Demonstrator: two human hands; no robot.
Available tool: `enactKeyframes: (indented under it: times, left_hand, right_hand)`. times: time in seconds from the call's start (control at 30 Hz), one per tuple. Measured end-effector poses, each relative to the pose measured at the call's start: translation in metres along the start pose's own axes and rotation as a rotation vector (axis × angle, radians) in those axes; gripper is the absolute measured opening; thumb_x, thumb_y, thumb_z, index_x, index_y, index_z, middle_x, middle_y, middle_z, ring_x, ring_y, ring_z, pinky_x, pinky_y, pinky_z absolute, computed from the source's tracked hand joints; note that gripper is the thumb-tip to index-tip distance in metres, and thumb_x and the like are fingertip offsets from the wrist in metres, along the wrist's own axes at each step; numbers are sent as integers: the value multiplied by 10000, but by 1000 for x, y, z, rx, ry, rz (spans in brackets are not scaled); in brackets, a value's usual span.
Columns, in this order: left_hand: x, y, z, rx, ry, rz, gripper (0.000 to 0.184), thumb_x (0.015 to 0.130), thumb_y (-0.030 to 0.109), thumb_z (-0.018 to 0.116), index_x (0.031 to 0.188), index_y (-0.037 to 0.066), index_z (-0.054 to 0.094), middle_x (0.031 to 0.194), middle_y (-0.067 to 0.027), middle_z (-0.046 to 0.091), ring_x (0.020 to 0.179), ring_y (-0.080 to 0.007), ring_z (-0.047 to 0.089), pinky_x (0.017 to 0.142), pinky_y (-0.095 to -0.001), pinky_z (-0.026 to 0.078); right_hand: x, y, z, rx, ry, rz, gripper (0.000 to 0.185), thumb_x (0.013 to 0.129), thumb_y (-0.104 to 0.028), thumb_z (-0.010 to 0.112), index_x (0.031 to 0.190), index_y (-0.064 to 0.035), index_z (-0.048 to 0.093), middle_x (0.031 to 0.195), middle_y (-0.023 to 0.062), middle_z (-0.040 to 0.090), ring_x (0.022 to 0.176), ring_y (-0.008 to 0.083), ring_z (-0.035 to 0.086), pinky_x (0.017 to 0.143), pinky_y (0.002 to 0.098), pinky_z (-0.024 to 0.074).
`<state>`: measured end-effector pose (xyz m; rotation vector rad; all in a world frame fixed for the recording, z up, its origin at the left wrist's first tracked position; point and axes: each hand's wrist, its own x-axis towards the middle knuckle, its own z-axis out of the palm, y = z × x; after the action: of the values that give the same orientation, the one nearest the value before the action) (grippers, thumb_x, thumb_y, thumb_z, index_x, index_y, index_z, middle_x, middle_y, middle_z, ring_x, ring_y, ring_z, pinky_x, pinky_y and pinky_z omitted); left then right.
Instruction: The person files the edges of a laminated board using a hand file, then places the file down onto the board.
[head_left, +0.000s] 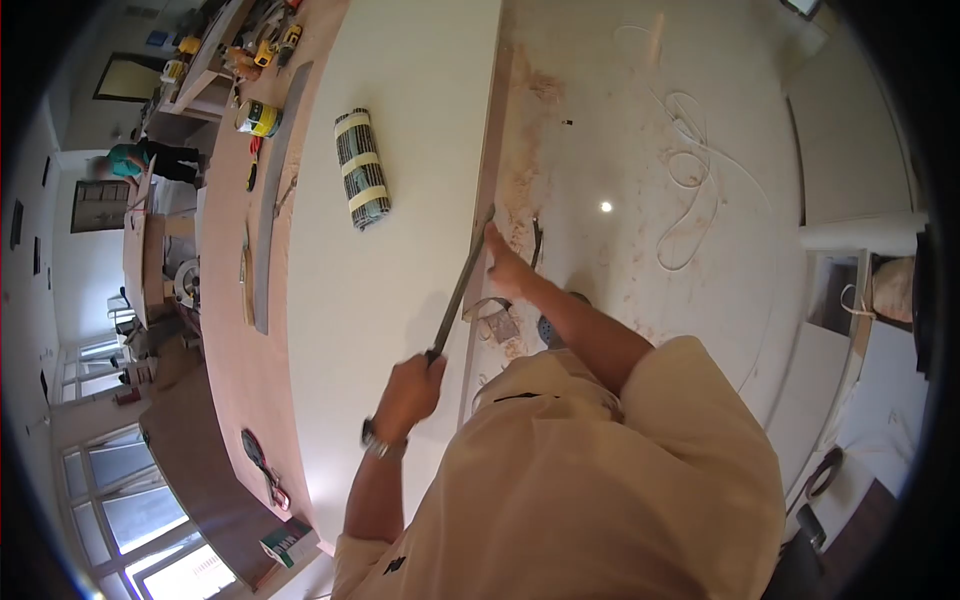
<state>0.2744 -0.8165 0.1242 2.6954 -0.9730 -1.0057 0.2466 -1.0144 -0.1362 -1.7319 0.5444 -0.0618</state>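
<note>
A long dark metal file (459,298) lies slantwise along the edge of a large pale panel (400,270). My left hand (408,398), with a watch on its wrist, is wrapped round the file's handle end. At the far end, my right hand (505,265) grips the file near its tip, fingers partly hidden. The file touches or hovers just over the panel's edge; I cannot tell which. On the panel rests a rolled striped cloth (361,170), ahead of both hands.
Beside the panel, a wooden bench (235,340) carries a long grey strip (280,200), a tub (259,118) and yellow power drills (290,42). Shavings and a white cable (690,165) lie on the floor (620,120). A person (150,160) in green bends over farther back.
</note>
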Motion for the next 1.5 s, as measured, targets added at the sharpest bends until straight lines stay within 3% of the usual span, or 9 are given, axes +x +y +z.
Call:
enactKeyframes:
  times: [0.1,0.3,0.43,0.6,0.77,0.9,1.0,1.2,1.5]
  left_hand:
    - [-49,4,-21,-85,-53,-215,401,972,305,534,823,-63,592,744,-297,619,736,-488,605,635,-497,486]
    - [0,-14,4,6,-60,-87,376,970,288,560,801,-47,583,676,-272,598,649,-452,603,567,-467,469]
    - [-6,-3,7,-46,-51,-138,382,971,297,557,794,-40,584,676,-273,598,660,-455,607,567,-476,466]
    - [-51,-19,2,-6,-14,-140,396,967,310,554,816,-54,594,720,-290,613,709,-465,618,609,-494,481]
    - [-8,-22,32,11,-15,-78,429,975,320,540,788,-64,586,643,-264,590,593,-413,614,546,-462,462]
    - [-62,-12,-9,6,-19,-109,429,987,318,509,804,-62,587,658,-264,604,591,-405,620,547,-457,475]
    - [-78,-41,7,5,-69,-124,419,982,329,515,860,-61,605,749,-311,619,750,-492,611,637,-510,485]
    - [-11,-34,46,-5,-166,-173,436,982,344,507,874,-67,602,781,-313,631,784,-491,620,671,-518,499]
    - [-96,-83,47,57,-133,-153,396,978,307,519,855,-63,588,771,-317,627,797,-492,620,688,-537,501]
  right_hand:
    - [-41,-61,-5,-106,-89,21,857,811,54,400,1555,-64,-9,1632,140,-8,1505,301,43,1190,543,136]
    - [-26,-30,-3,-80,-215,205,900,822,56,423,1544,-70,-98,1628,170,-17,1508,280,8,1209,440,93]
    - [-14,-6,-1,-84,-232,68,918,813,63,436,1547,-81,-96,1631,146,-65,1509,276,-10,1207,434,91]
    - [-52,-42,20,-49,-226,118,825,842,32,375,1561,-86,-14,1638,114,-29,1512,267,15,1191,537,92]
    - [-13,38,38,22,-127,32,815,827,28,383,1559,-74,40,1634,136,3,1507,290,57,1181,570,112]
    - [-53,-42,13,-46,-105,-15,822,819,13,423,1553,-57,60,1633,134,7,1504,299,72,1171,597,145]
    - [-76,-63,29,-167,-249,178,855,798,50,424,1553,-64,40,1626,163,38,1497,348,62,1199,463,155]
    - [-29,19,41,-182,-154,197,841,815,9,442,1560,-109,69,1631,114,78,1500,316,100,1142,635,184]
    - [-115,-25,78,-213,-160,130,797,834,1,425,1556,-118,111,1633,88,92,1497,324,114,1140,640,186]
